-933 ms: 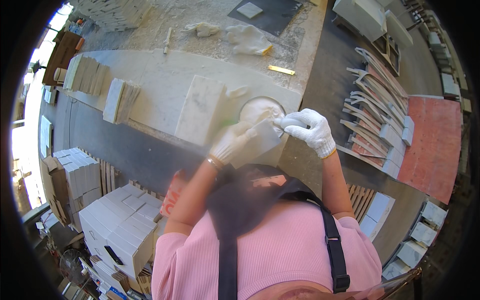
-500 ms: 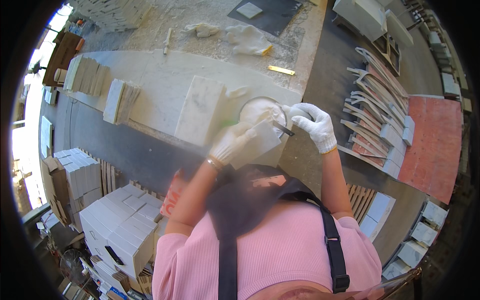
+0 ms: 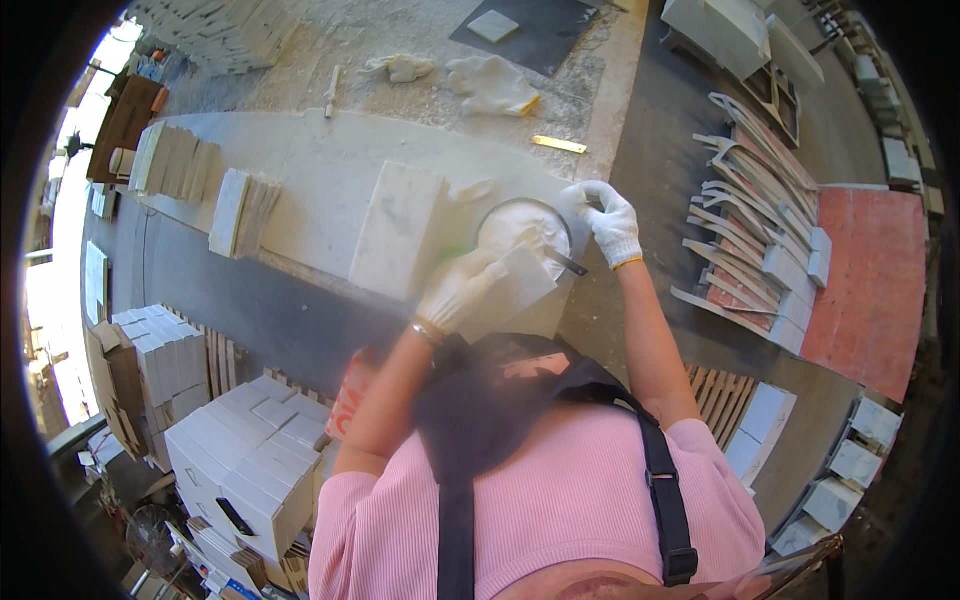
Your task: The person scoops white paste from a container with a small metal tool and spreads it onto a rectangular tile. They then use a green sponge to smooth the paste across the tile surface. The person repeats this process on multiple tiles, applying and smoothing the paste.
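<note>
My left hand (image 3: 458, 288), in a white knit glove, grips a thin white tile (image 3: 525, 281) by its left side, just in front of a round bowl (image 3: 482, 217). White paste or powder (image 3: 512, 222) fills the bowl. A dark-handled tool (image 3: 571, 264) lies across its right rim, its other end in the white stuff. My right hand (image 3: 607, 222), gloved too, is at the bowl's right edge. Its thumb and fingers are curled together; what they hold, if anything, cannot be made out. Left of the bowl lies a larger marble slab (image 3: 398, 225), with a small white piece (image 3: 472, 191) beside it.
Stacked tiles (image 3: 238, 212) stand on the table's left. Beyond the bowl lie loose gloves (image 3: 492, 85), a yellow strip (image 3: 559, 145) and a white stick (image 3: 333, 92). Curved pale pieces (image 3: 745, 215) lean in a row at right. White boxes (image 3: 240, 450) are piled at lower left.
My right hand has moved up and slightly left, closer to the bowl's rim. The left hand still holds the tile, almost in the same place.
</note>
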Demonstrator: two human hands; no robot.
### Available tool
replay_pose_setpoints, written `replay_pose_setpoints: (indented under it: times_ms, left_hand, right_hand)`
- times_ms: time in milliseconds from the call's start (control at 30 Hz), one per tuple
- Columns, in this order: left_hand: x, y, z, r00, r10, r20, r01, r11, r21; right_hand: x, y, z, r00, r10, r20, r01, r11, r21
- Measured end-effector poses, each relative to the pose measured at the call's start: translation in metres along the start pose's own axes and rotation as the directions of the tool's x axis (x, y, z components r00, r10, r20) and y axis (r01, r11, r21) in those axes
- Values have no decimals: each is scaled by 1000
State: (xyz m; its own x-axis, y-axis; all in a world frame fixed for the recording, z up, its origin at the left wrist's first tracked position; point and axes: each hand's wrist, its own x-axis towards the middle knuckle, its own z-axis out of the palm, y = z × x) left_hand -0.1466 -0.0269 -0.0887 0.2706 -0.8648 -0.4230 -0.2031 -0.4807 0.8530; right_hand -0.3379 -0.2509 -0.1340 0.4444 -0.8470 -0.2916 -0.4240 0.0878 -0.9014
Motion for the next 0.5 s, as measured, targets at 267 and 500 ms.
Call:
replay_pose_setpoints:
  times_ms: [267,500]
  left_hand:
    - [1,-7,1,1000,4,-26,-2,997,79]
    - [2,-7,-1,998,30,-51,-29,999,26]
  right_hand:
    - [-13,-16,6,984,-55,-171,16,975,-222]
    - [-81,-36,-16,995,-32,91,65,918,-390]
